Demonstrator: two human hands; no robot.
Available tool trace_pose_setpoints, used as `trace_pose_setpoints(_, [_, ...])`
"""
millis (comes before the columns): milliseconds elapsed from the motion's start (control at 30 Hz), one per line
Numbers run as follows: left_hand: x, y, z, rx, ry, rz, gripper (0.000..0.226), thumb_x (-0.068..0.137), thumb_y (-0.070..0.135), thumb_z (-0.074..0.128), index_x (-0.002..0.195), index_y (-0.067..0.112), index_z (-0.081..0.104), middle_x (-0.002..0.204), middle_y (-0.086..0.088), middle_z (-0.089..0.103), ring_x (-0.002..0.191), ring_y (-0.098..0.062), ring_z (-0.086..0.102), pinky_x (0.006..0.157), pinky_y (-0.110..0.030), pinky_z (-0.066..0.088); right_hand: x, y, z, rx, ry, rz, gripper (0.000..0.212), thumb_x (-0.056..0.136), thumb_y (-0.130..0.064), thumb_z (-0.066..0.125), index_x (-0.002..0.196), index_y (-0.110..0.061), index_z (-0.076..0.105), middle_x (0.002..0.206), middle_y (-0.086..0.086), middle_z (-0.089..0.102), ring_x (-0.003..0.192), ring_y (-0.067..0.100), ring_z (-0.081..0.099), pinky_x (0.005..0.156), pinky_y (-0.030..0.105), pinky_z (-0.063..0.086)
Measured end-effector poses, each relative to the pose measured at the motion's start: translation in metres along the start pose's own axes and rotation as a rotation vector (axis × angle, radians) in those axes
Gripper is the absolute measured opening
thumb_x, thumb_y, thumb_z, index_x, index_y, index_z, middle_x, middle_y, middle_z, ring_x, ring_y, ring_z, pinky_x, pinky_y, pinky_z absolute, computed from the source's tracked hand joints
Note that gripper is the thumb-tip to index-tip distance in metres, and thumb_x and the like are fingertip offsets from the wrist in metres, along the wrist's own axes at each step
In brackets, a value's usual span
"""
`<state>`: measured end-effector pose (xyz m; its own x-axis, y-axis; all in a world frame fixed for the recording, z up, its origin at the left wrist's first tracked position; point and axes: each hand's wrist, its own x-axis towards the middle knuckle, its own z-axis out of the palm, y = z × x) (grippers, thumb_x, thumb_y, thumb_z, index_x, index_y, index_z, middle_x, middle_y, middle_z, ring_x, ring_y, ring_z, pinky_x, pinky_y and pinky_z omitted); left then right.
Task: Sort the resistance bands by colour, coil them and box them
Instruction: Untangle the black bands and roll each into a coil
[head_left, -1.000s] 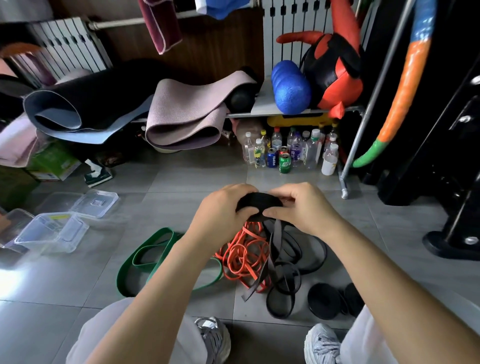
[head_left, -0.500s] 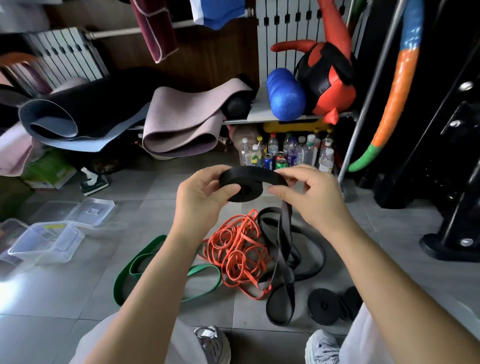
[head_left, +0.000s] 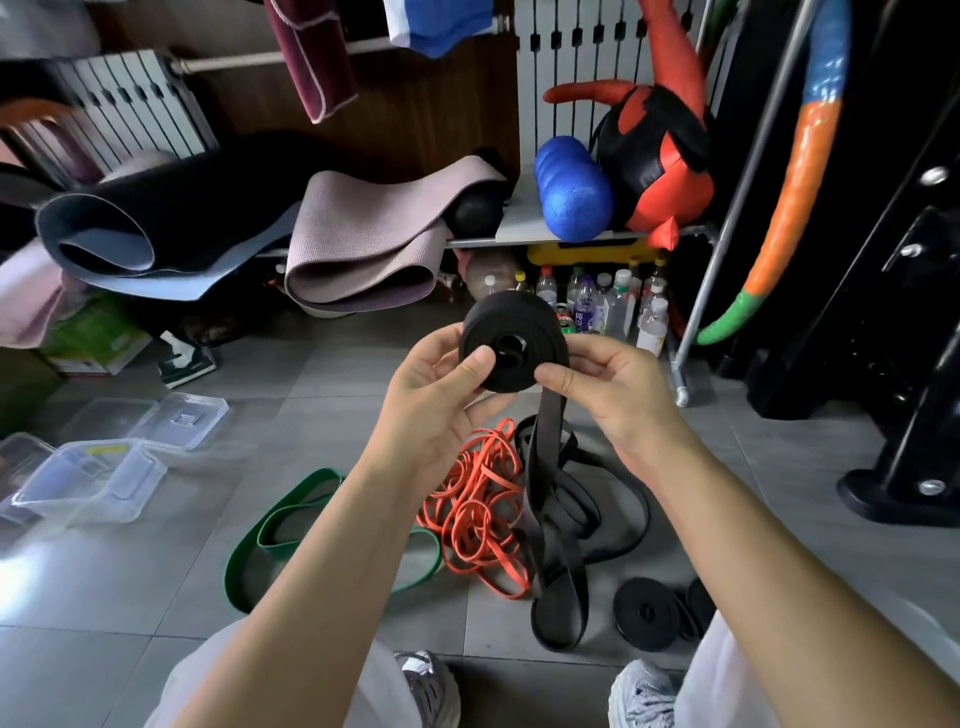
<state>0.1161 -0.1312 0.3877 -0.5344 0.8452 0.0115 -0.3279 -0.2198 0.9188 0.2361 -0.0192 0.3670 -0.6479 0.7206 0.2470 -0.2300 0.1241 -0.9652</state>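
Grey tile floor (head_left: 156, 571), everything sits on it. I log a wide green rubber loop band (head_left: 244, 561) lying flat at left, with a heap of loose black bands (head_left: 566, 499) and a tangle of thin orange bands (head_left: 478, 509) beside it. Clear plastic boxes (head_left: 98, 478) are far left. Wound black coils (head_left: 647, 613) lie near the right shoe. Above the heap is a partly wound black band coil (head_left: 511, 338). The left hand (head_left: 431, 410) pinches its face and the right hand (head_left: 618, 395) pinches its rim. The tail hangs down.
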Motion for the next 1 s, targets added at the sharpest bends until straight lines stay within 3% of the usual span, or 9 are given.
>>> trace_pose_setpoints(67, [0.0,0.003,-0.005,0.188,0.01,0.026,0.024,0.085,0.006,0.061,0.106,0.015,0.059,0.097,-0.002,0.069,0.09,-0.021,0.068,0.078,-0.032,0.057,0.001,-0.001,-0.003,-0.064,-0.014,-0.015,0.029,0.075,0.0,0.072,0.091,-0.023,0.067,0.085,-0.013,0.071,0.084,0.002,0.068,0.075,0.015,0.052])
trace_pose_setpoints(233, [-0.004,0.011,-0.016,0.946,-0.024,0.396,0.053,0.078,0.01,0.074,0.114,0.042,0.053,0.109,0.025,0.058,0.101,0.006,0.055,0.077,-0.015,0.046,-0.001,-0.001,-0.004,-0.286,-0.133,-0.03,0.04,0.071,0.003,0.075,0.082,-0.033,0.063,0.078,-0.017,0.067,0.071,-0.004,0.065,0.073,0.014,0.053])
trace_pose_setpoints(367, [-0.006,0.006,-0.018,1.186,-0.042,0.297,0.036,0.082,0.016,0.07,0.113,0.031,0.063,0.1,0.017,0.063,0.096,-0.006,0.059,0.085,-0.023,0.046,-0.004,0.003,-0.001,-0.409,-0.178,-0.012,0.036,0.07,-0.004,0.079,0.086,-0.033,0.065,0.085,-0.01,0.069,0.08,0.007,0.068,0.08,0.024,0.055])
trace_pose_setpoints(467, [-0.004,0.008,-0.017,1.028,-0.004,0.272,0.034,0.078,0.009,0.073,0.089,0.039,0.062,0.087,0.021,0.066,0.087,-0.001,0.064,0.08,-0.018,0.049,-0.003,-0.002,-0.002,-0.414,-0.153,-0.027,0.032,0.07,-0.01,0.08,0.088,-0.031,0.066,0.088,-0.012,0.069,0.085,0.008,0.067,0.083,0.026,0.053])
trace_pose_setpoints(533, [-0.004,0.01,-0.014,0.849,0.011,0.263,0.038,0.077,0.003,0.073,0.085,0.038,0.062,0.084,0.016,0.068,0.081,0.001,0.066,0.075,-0.017,0.051,-0.001,-0.005,-0.003,-0.399,-0.139,-0.023,0.031,0.07,-0.013,0.079,0.088,-0.033,0.065,0.088,-0.015,0.068,0.088,0.009,0.066,0.085,0.027,0.052])
trace_pose_setpoints(633, [-0.005,0.011,-0.009,0.603,0.052,0.22,0.034,0.079,-0.001,0.068,0.088,0.032,0.065,0.08,0.012,0.07,0.078,-0.001,0.066,0.068,-0.021,0.054,0.002,-0.007,-0.007,-0.358,-0.112,-0.02,0.034,0.069,-0.011,0.079,0.085,-0.038,0.065,0.081,-0.02,0.069,0.084,0.005,0.067,0.083,0.025,0.052])
trace_pose_setpoints(767, [-0.005,0.009,-0.005,0.235,0.045,0.151,0.022,0.081,0.006,0.063,0.099,0.017,0.066,0.089,0.002,0.073,0.089,-0.016,0.068,0.077,-0.031,0.056,0.005,-0.012,-0.011,-0.207,-0.094,-0.027,0.036,0.069,-0.001,0.075,0.084,-0.032,0.066,0.073,-0.024,0.07,0.075,-0.004,0.066,0.074,0.012,0.05])
trace_pose_setpoints(1000, [-0.004,0.004,-0.001,-0.079,-0.048,0.016,0.033,0.08,0.012,0.057,0.112,0.004,0.058,0.105,-0.014,0.068,0.095,-0.025,0.067,0.078,-0.031,0.058,0.002,-0.012,-0.008,-0.072,-0.097,-0.034,0.028,0.065,-0.014,0.073,0.09,-0.025,0.068,0.084,-0.013,0.073,0.087,0.005,0.069,0.076,0.016,0.051])
